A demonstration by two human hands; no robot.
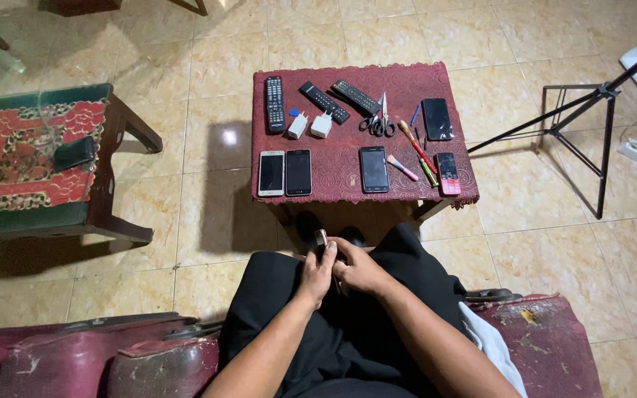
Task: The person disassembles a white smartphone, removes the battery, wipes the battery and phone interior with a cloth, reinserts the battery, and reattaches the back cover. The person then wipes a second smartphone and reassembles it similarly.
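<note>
— What's being held there?

— A small phone [321, 239], edge-on, over the lap just in front of the low table [274, 195]. The left hand [318, 273] is wrapped round it, fingers closed; the right hand [359, 269] is curled against its side.

— And on the table?

— A dark red cloth [348, 158], three remote controls [275, 103], scissors [380, 121], two white chargers [310, 125], several phones [373, 169], pens.

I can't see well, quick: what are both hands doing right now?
Left hand: closed around a small phone held over the lap.
Right hand: curled against the same phone; whether it grips it cannot be told.
</note>
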